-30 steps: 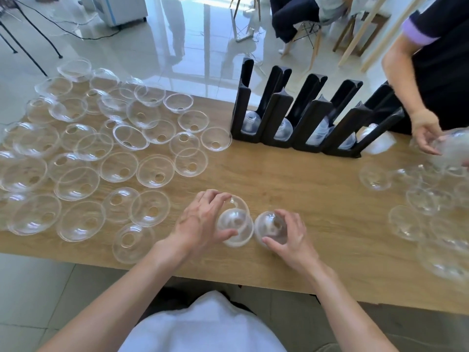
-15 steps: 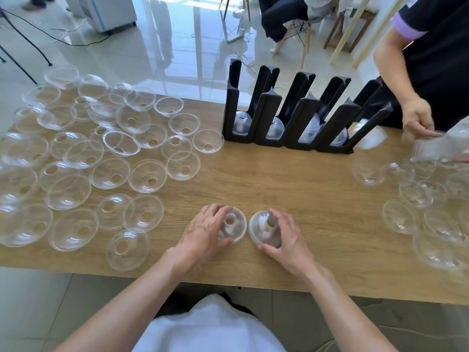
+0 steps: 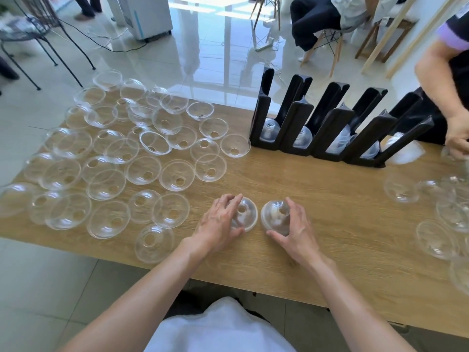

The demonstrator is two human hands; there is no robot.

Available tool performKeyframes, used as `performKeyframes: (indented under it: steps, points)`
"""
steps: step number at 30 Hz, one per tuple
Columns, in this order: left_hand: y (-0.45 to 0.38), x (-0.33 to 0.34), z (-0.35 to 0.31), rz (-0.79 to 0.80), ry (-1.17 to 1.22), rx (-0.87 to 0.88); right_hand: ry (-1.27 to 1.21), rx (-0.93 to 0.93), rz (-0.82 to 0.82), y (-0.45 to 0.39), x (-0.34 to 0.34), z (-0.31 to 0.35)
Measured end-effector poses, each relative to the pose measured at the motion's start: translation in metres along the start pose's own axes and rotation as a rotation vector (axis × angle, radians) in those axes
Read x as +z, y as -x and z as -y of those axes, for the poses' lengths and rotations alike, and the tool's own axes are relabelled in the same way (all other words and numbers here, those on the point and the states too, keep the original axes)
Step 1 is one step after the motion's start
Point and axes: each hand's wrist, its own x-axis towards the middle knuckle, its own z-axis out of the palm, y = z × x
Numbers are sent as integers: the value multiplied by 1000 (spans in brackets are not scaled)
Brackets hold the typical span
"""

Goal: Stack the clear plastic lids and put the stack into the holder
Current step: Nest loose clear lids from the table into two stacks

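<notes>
Two short stacks of clear dome lids stand dome-up side by side on the wooden table, near its front edge. My left hand grips the left stack from its left side. My right hand grips the right stack from its right side. The two stacks almost touch. Several loose clear lids lie spread over the left half of the table. The black slotted holder stands at the back, with lid stacks low in several of its slots.
Another person's hand works at the table's right end, over more loose lids. The table's front edge runs just below my wrists. Chairs, cables and a white appliance stand on the tiled floor behind.
Both stacks came down from a slight tilt onto the table and now stand dome-up. My hands stayed on them. The other person's hand lowered toward the lids on the right.
</notes>
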Motion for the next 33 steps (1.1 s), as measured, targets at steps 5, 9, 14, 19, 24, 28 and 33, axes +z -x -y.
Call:
performKeyframes:
  steps: [5,9,14,19,24,28,33]
  points:
    - [23,-17,8,-97,62,-21,56,-106,-58,2,-5,7]
    - [57,-44,19,-247,74,-17,95,-321,-120,1,-4,35]
    - [110,-61,50,-389,102,-108,100,-542,-42,1,23,82]
    - [156,-60,84,-464,137,-297,121,-702,112,-2,63,131]
    - [171,-55,99,-444,116,-389,275,-759,214,-27,87,172]
    - [167,-46,105,-392,130,-413,446,-803,248,-39,102,188]
    - [157,-34,112,-318,102,-408,334,-800,206,-37,104,192]
